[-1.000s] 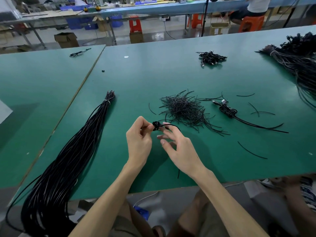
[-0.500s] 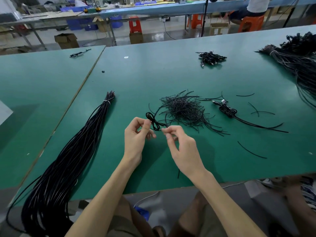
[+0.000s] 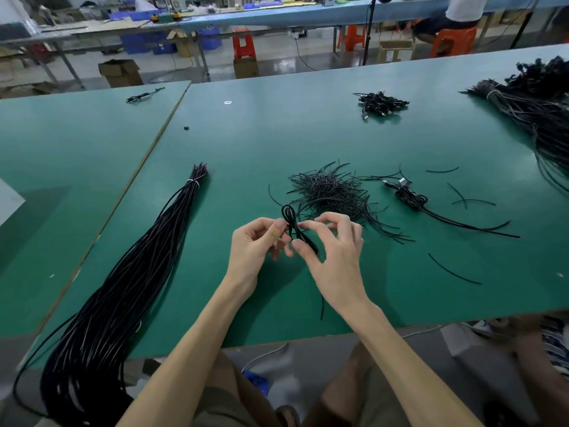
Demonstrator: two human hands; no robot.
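Since half a second ago, the loop has risen upright between closer hands. Left hand pinches the thin black folded cable at its waist, and right hand pinches just below, its other fingers spread. The cable sits just in front of the tangled pile of short black wire ties. It looks light, limp and springy, so hold it at the waist. A long bundle of black cables lies well left of the pile, no obstacle.

No text, label, brand or number can be read anywhere, neither on the matte green worktable nor on the brown cardboard boxes on the floor behind it. The blue plastic crates farther back are too distant and blurred to show any print.
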